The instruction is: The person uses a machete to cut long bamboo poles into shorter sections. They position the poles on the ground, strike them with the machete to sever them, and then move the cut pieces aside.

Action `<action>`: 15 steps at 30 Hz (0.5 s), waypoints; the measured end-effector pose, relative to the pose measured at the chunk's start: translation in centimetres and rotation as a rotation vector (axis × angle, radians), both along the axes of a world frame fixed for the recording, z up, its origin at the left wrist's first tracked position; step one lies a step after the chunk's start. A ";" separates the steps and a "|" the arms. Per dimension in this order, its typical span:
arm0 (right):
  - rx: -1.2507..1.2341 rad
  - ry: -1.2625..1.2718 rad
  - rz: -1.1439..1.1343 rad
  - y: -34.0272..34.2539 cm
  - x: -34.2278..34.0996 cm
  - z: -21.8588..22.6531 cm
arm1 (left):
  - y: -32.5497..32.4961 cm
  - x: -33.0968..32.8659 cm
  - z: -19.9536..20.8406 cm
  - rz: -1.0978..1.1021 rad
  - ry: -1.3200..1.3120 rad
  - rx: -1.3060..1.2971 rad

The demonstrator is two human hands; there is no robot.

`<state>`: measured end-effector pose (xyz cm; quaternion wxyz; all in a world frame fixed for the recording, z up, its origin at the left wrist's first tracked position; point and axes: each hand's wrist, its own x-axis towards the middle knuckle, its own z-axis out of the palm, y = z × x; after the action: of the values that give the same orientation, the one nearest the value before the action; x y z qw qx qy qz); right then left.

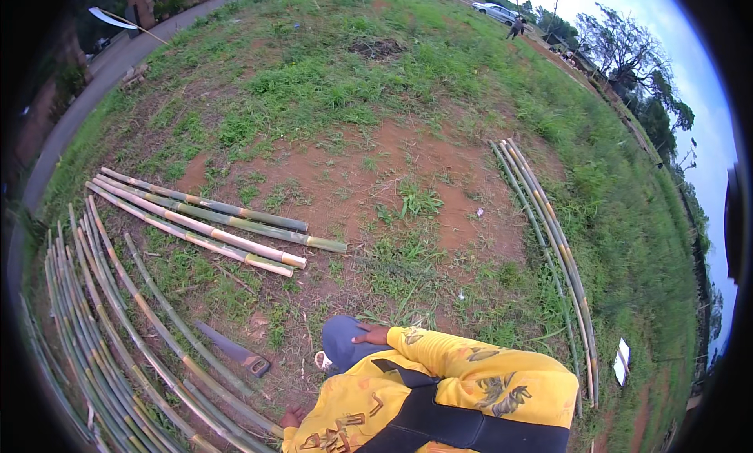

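In the head view, a worker's right hand rested on a knee, fingers slightly apart; the left hand's grip was unclear. Left of its fingers lay a saw and long bamboo poles, seemingly uncut; four shorter poles farther ahead looked finished.

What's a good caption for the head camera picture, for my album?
Right hand on a knee, left hand beside bamboo poles, with a handsaw on the ground.

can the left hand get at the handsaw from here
Probably yes: the handsaw lies just ahead and left of the left hand, handle end nearest, and the bamboo poles beside it appear to leave that handle uncovered.
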<state>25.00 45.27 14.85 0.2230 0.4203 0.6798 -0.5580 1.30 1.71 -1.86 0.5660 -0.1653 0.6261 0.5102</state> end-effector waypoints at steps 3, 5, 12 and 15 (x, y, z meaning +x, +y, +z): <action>-0.170 0.037 -0.047 1.1 -2.2 2.2 | 2.1 0.1 0.8 0.105 0.137 -0.074; -0.083 0.008 0.055 1.9 -3.9 2.6 | 3.5 -0.6 1.3 0.136 0.114 -0.095; 0.020 -0.191 0.295 4.0 -9.0 -3.2 | 6.2 -3.5 3.4 0.196 0.061 -0.143; 0.144 -0.255 0.420 5.9 -9.9 -9.7 | 8.8 -4.5 3.8 0.194 0.017 -0.143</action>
<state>15.14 51.17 5.20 0.3876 0.3517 0.7566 -0.3919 -3.21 10.55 1.91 0.4953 -0.2609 0.6467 0.5180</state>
